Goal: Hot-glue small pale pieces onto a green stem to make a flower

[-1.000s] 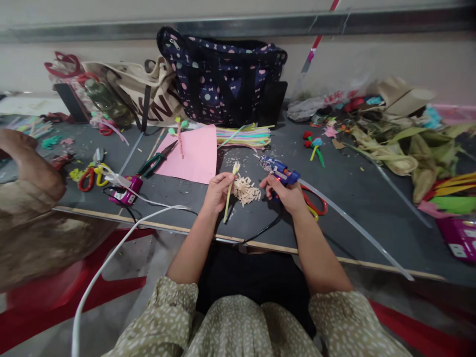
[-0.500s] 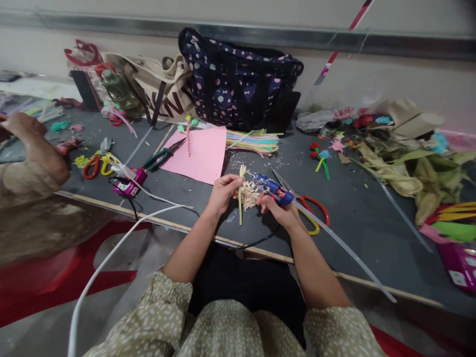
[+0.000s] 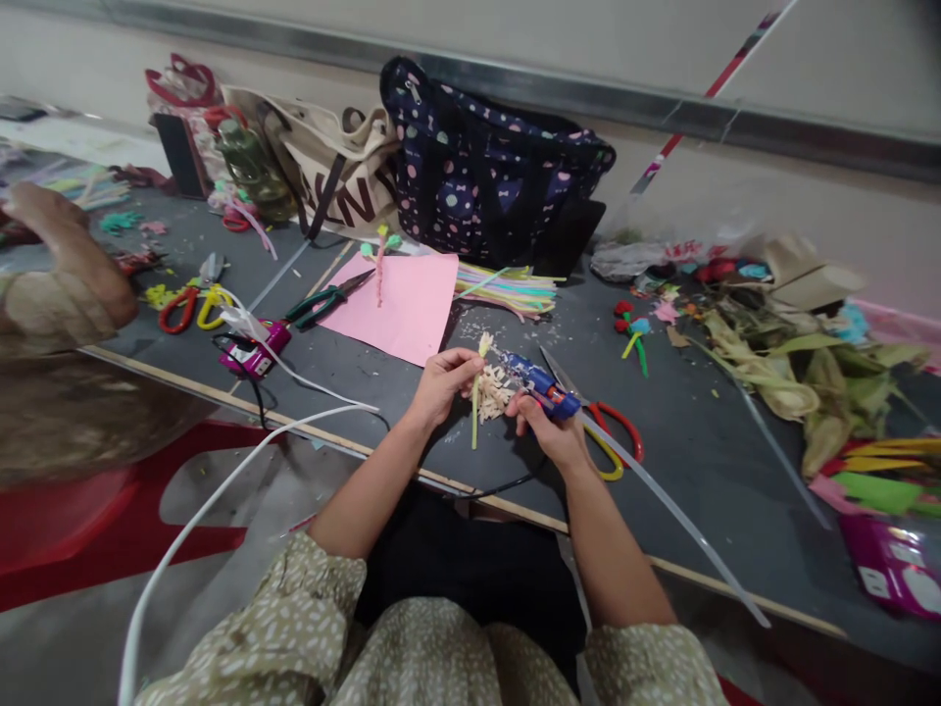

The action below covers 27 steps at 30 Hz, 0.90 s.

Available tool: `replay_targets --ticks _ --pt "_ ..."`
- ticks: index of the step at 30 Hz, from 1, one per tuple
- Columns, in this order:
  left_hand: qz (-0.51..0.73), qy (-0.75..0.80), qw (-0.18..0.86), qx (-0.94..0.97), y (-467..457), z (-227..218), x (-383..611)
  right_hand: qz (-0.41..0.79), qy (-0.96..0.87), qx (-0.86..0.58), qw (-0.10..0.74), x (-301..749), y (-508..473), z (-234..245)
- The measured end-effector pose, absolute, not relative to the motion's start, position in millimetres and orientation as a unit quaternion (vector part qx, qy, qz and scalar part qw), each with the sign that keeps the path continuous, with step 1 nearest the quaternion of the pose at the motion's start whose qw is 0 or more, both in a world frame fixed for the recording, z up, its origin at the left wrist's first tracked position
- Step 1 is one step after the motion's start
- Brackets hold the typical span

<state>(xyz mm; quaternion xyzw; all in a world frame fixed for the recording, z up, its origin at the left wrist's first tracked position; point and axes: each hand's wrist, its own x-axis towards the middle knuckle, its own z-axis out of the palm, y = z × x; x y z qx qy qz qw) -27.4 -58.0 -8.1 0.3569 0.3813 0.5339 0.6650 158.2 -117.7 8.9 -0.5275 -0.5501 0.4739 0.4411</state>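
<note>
My left hand (image 3: 441,384) pinches a pale yellow-green stem (image 3: 475,412) with a small tuft at its top, held upright above the dark table (image 3: 691,461). My right hand (image 3: 548,431) grips a blue glue gun (image 3: 540,384) whose nozzle points left at the stem's upper end. A long clear glue stick (image 3: 676,510) trails from the gun's back to the right. A pile of small cream husk pieces (image 3: 496,390) lies on the table between my hands.
A pink paper sheet (image 3: 401,304), green pliers (image 3: 323,299), coloured straws (image 3: 511,286) and a dotted navy bag (image 3: 492,181) lie beyond. Red-yellow scissors (image 3: 614,436) sit right of my hand. Dried husks (image 3: 779,363) clutter the right. Another person's arm (image 3: 59,265) is at left.
My right hand has brought the glue gun leftward up to the stem in my left hand. The view has tilted and shifted slightly.
</note>
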Motion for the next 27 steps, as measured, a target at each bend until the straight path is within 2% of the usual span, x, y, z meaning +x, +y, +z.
replay_targets --ticks 27 --pt "0.534 0.372 0.662 0.371 -59.2 -6.4 -26.9 0.477 -0.535 -0.527 0.456 158.6 -115.9 2.4"
